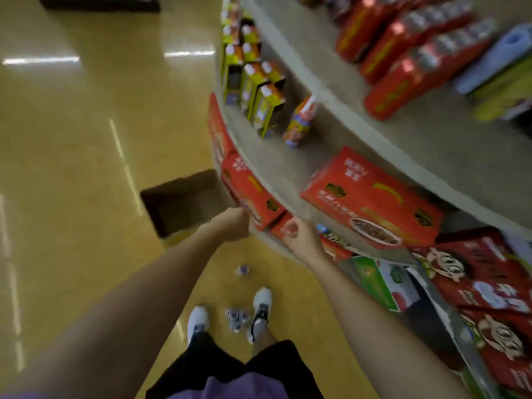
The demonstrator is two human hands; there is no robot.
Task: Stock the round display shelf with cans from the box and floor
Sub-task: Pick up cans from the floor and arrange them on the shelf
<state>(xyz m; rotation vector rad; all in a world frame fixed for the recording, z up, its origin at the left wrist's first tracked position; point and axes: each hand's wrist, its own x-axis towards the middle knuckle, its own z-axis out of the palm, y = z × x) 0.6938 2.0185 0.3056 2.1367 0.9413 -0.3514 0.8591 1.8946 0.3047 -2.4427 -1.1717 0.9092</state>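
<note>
While the view is blurred by motion, the nearest things are clear enough: two white shoes [198, 321] on the yellow floor [72, 168], and between them a small cluster of cans [236, 319], silvery with dark blue or purple tops, lying below and nearer than both hands. One more can [243, 270] of the same look sits alone on the floor just below the left hand [233, 226], between the two forearms.

The left hand is curled into a loose fist, fingers together, and nothing shows in it. It hangs beside a red carton [253, 194] at the edge of the round display shelf [288, 180]. The right hand [299, 237], just to the right of the left one, is also curled with fingers drawn in; whether it grips anything I cannot tell. It is at the rim of the shelf, in front of another red carton.

Beyond the left hand, an open brown cardboard box [181, 200] stands on the floor; its inside is dark and its contents cannot be made out.

Farther up and to the right of the hands, a large red carton [371, 197] rests on a shelf tier, and above it stand yellow packs [259, 90] and red multipacks [408, 53].
</note>
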